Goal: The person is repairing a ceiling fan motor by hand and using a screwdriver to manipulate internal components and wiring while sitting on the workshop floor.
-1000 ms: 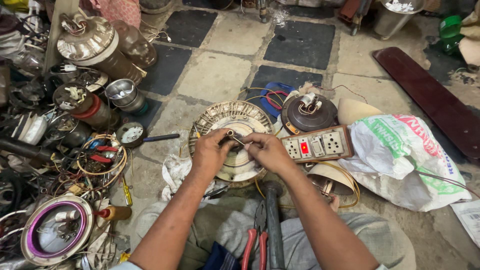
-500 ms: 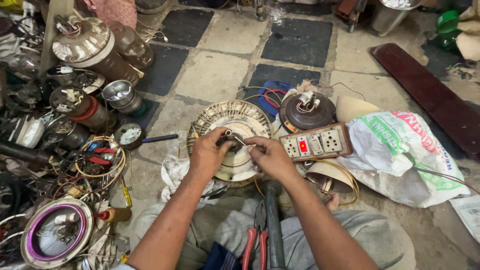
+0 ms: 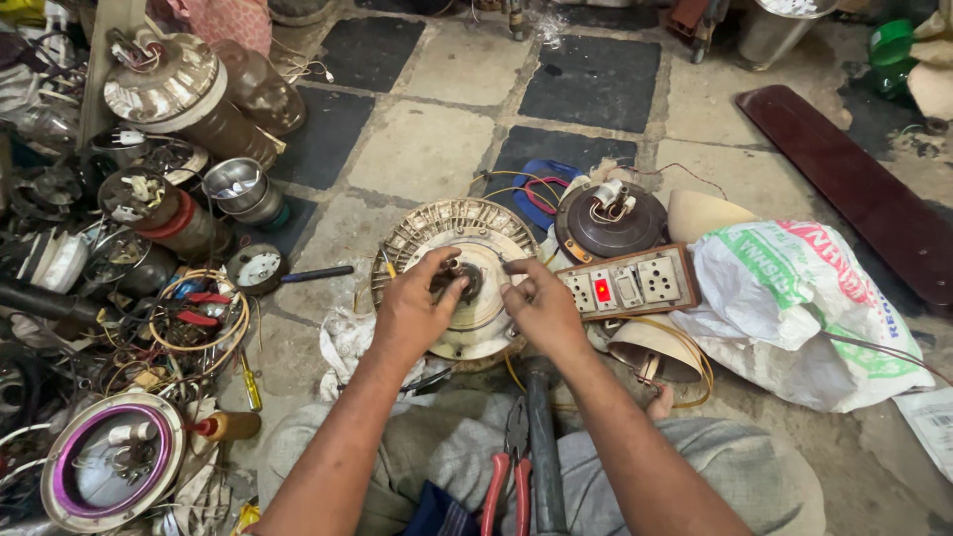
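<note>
Head view, only one. Person sits on a tiled floor [image 3: 427,149], both forearms running up from 6 o'clock to frame centre.

Task thing: round fan motor [image 3: 467,273], pale ribbed disc lying flat on the floor at dead centre, shaft hub [image 3: 465,283] pointing straight up toward the camera. So its axis is vertical and there is no long side to speak of; the hub sits right between the two hands.

Left hand [image 3: 412,313] rests on the disc at its 8 o'clock, fingers curled narrow, thumb and forefinger pinching at the hub. What it pinches is too small to tell. Right hand [image 3: 541,308] sits on the disc's 4 o'clock edge, fingers bent, fingertips reaching in toward the hub from 3 o'clock; cannot tell if it holds anything. Left hand is the nearer one to the hub, touching it; right just beside.

Around: switch-and-socket board [image 3: 625,283] at 3 o'clock, touching the right hand's back. Dark motor cover [image 3: 611,223] at 1 o'clock. White printed sack [image 3: 794,308] further out at 3. Red-handled pliers [image 3: 506,476] and a dark handle [image 3: 544,437] lie on the lap at 6. Wire coil [image 3: 199,323] and scrap motor parts heap at 9. Brown fan blade [image 3: 854,189] at 2 o'clock, well apart.
</note>
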